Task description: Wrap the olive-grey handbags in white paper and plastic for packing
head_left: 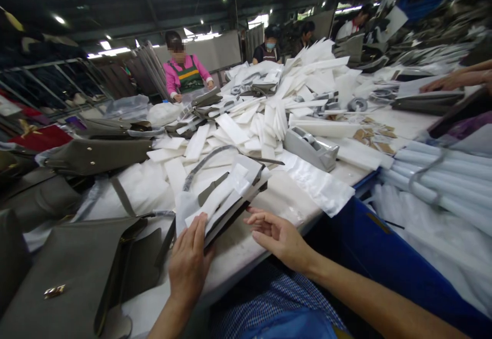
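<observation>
A dark handbag [230, 213] lies on its side at the table's near edge, with white foam sheets and paper over its upper side. Its wrapped handle [200, 167] arches up behind it. My left hand [191, 257] grips the near end of the bag, fingers on top of the white sheet and thumb low at the side. Just right of the bag, my right hand [282, 239] is held with its fingers apart and nothing in them. Whether its fingertips touch the bag's edge, I cannot tell.
A grey tape dispenser [311, 148] stands behind the bag, beside a heap of white foam strips [265, 123]. Olive-grey bags [65, 272] crowd the left. At right is a blue bin [369, 246] with white rolls [446, 170] by it. Co-workers [188, 75] stand across the table.
</observation>
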Tool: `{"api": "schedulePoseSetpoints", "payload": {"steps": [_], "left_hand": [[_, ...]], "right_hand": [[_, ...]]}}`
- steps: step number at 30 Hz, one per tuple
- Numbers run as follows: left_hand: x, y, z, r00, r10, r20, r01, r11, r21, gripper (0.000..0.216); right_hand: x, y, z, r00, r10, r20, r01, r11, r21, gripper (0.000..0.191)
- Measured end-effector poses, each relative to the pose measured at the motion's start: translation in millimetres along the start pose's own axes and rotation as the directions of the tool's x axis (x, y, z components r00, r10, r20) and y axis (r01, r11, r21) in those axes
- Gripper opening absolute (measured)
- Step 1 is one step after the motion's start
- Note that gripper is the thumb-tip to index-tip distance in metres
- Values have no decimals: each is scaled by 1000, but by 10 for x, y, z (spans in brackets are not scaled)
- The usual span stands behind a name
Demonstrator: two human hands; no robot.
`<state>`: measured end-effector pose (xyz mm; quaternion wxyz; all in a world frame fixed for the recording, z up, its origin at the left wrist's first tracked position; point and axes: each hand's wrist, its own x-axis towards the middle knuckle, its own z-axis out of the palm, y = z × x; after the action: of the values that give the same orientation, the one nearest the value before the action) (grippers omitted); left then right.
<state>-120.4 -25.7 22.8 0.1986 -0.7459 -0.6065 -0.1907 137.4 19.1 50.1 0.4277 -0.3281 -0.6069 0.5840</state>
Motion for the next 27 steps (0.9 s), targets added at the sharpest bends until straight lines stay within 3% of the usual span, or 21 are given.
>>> {"api": "schedulePoseSetpoints", "payload": {"steps": [2, 3, 6, 9, 11, 14, 17, 21, 24, 27], "left_hand": [[3, 2, 45, 999, 31, -18, -31, 999, -9, 74], [4, -5, 64, 998, 51, -30, -51, 999, -12, 73], [17, -35, 91, 995, 70, -73, -73, 997, -28, 71], [66, -46, 59, 991, -23, -131, 16, 998, -55, 72], [118, -34, 14, 977, -123, -176, 114, 992, -60, 74], [191, -5, -53, 942, -248, -225, 242, 969, -56, 76], [225, 14, -90, 916, -320, -244, 310, 948, -78, 74], [229, 8, -94, 902, -351, -251, 330, 936, -123, 76], [225, -8, -83, 899, -366, -242, 341, 930, -139, 77], [215, -24, -74, 901, -370, -227, 344, 927, -148, 77]], "right_hand": [[70, 39, -304, 994, -103, 40, 111, 949, -297, 23], [103, 73, -507, 983, -173, 52, 177, 866, -467, 22], [187, 206, -1209, 929, -359, 83, 259, 477, -840, 28], [251, 329, -1800, 932, -341, 125, 177, 126, -976, 31], [300, 379, -2029, 943, -298, 146, 161, 26, -987, 26], [405, 381, -2128, 939, -285, 192, 211, 36, -977, 10], [488, 294, -1993, 928, -318, 192, 235, 103, -967, 13], [344, 98, -1491, 934, -342, 106, 223, 321, -921, 11], [71, -34, -1049, 978, -157, 136, 200, 538, -819, 15], [-60, -46, -800, 982, -14, 188, 159, 602, -783, 22]]}}
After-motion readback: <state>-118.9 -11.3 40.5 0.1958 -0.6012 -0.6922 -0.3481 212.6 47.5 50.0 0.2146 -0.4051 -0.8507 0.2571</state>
